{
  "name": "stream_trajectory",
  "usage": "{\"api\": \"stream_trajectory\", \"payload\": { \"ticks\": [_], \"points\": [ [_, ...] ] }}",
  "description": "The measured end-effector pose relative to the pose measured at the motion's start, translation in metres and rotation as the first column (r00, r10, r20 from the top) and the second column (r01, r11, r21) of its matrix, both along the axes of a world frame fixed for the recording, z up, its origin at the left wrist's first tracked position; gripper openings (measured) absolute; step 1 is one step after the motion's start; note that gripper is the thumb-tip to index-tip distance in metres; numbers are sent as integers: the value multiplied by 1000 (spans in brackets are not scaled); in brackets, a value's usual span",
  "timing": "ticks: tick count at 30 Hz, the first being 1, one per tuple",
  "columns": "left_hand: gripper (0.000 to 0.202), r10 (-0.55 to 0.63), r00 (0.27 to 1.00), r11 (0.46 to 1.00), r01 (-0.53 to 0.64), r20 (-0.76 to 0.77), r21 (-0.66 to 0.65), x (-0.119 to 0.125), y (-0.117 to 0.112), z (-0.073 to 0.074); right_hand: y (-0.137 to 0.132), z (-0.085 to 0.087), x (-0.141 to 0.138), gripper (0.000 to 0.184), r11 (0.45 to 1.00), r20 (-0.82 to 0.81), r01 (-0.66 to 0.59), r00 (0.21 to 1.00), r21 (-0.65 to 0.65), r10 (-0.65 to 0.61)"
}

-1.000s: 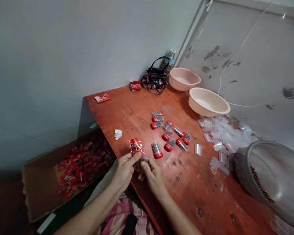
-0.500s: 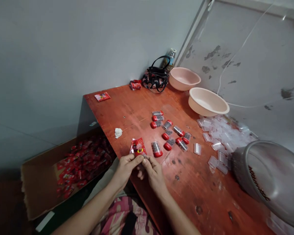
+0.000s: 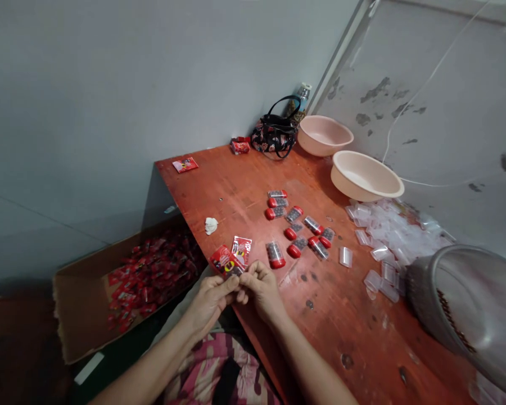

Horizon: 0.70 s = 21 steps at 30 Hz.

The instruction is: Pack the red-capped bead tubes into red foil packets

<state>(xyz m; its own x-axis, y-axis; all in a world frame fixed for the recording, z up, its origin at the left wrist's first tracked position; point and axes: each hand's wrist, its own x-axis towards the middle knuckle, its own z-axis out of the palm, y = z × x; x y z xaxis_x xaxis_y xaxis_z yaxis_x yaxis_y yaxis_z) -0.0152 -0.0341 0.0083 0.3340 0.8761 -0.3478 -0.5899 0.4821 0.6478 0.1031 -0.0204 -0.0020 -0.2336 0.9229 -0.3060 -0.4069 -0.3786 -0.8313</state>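
Note:
At the near edge of the table, my left hand (image 3: 213,301) and my right hand (image 3: 265,291) meet over a small red printed packet (image 3: 224,260). My left thumb and fingers pinch its lower edge, where a dark part shows. My right thumb and fingertips are closed at its lower right corner, close against my left fingers. Just behind it, a second red-and-white packet (image 3: 242,249) lies on the table. Right of that sits a clear tube with a red end (image 3: 275,255), filled with dark beads. Several similar tubes (image 3: 296,246) lie farther back.
A cardboard box (image 3: 80,323) of red packets stands low on the left. On the red table (image 3: 244,185) are a white crumpled scrap (image 3: 211,225), a flowered handbag (image 3: 274,135), two basins (image 3: 367,175), a heap of clear sleeves (image 3: 388,228) and a grey tub (image 3: 421,281).
The packet in my hands has tilted to the left, and the packet behind it shows more fully. My right hand's fingers have curled up higher. The view has shifted slightly left.

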Motion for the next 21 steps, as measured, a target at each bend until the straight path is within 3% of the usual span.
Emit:
{"api": "stream_trajectory", "payload": {
  "ticks": [3,6,9,11,13,14,15,16,18,21],
  "points": [
    [14,24,1000,999,-24,-4,-44,-24,-5,-4,2,1,-7,27,990,0,-136,991,-41,136],
    [27,295,954,940,-299,-50,-165,-55,-11,-15,2,4,-4,25,987,54,-156,986,-25,157],
    [36,413,868,862,-470,-275,-188,-75,-17,-26,4,4,7,23,997,131,-79,988,5,78],
    [39,396,776,884,-467,-491,-26,-73,-16,-29,6,2,15,24,999,185,-40,982,8,38],
    [39,401,600,915,-288,-692,281,-61,-8,-29,6,1,20,24,1000,235,-17,972,11,14],
    [39,437,485,889,-104,-757,446,-53,-1,-28,6,0,21,25,1000,258,-14,966,17,9],
    [41,509,385,817,66,-770,573,-44,8,-28,5,0,21,25,1000,279,-13,960,26,5],
    [42,561,305,744,221,-770,630,-36,17,-28,4,0,22,25,999,297,-17,955,39,4],
    [41,624,154,658,426,-766,621,-23,34,-31,1,1,22,25,998,326,-27,945,60,5],
    [34,673,11,611,555,-740,564,-13,49,-38,0,3,24,24,996,361,-34,933,78,3]
  ]
}}
